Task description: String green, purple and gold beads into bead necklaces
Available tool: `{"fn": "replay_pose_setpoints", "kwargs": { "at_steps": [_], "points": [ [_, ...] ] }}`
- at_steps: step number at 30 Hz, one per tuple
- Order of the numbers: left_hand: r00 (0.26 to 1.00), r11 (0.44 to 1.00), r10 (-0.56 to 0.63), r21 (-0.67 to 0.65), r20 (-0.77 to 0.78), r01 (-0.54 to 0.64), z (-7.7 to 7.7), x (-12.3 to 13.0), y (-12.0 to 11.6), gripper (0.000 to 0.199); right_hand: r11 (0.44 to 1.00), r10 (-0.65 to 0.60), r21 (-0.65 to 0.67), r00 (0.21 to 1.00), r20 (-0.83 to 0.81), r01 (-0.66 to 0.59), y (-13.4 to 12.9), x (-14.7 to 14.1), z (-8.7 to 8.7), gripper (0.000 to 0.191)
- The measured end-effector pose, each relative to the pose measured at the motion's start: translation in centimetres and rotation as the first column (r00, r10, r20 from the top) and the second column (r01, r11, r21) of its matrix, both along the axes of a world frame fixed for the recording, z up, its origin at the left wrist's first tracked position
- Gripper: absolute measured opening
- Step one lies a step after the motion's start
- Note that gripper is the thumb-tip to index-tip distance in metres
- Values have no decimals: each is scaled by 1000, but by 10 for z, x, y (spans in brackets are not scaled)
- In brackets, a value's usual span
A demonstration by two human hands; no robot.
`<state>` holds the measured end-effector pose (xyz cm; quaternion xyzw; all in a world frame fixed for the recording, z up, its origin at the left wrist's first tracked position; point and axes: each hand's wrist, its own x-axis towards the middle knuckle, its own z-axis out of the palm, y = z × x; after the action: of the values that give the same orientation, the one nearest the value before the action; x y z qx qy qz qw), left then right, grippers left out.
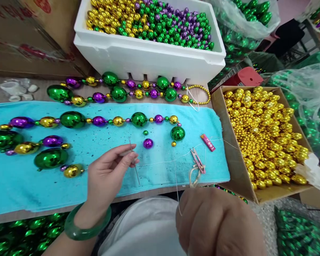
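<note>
My left hand (109, 167), a green bangle (88, 222) at its wrist, pinches a thin metal needle (134, 161) above the blue towel (154, 177). From those fingers a fine white thread (154, 164) runs right. My right hand (218, 220) is a closed fist close to the camera, with thread reaching it; its fingertips are hidden. A string of large green, purple and gold beads (73, 119) bends across the towel, one end near my left wrist. Beyond the needle lie a loose purple bead (148, 143) and a small green bead (145, 132).
Pink thread snips (198, 161) and a small pink packet (207, 142) lie on the towel. A finished-looking bead strand (118, 94) lies behind. A white foam box (149, 53) of beads stands at the back, a cardboard box (236, 149) of gold beads at right.
</note>
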<state>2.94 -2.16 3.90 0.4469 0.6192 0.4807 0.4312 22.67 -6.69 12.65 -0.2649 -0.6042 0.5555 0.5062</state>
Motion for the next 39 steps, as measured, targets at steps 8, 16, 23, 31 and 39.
{"fn": "replay_pose_setpoints", "kwargs": {
  "at_steps": [8,16,23,31,39],
  "points": [
    [980,982,-182,-43,86,186,-11,20,-5,18,793,-449,-359,871,199,491,52,-31,-64,15],
    [964,974,-211,-47,164,221,-19,23,-5,24,736,-446,-494,880,161,463,54,-48,-89,10],
    [971,975,-223,27,89,221,-24,19,-8,21,743,-457,-474,876,155,472,52,-54,-89,8],
    [970,966,-242,91,-13,242,-31,16,-12,21,748,-459,-456,872,170,482,52,-56,-92,6],
    [959,949,-256,155,-121,273,-37,15,-13,22,753,-461,-440,869,179,489,53,-56,-96,7]
  ]
}}
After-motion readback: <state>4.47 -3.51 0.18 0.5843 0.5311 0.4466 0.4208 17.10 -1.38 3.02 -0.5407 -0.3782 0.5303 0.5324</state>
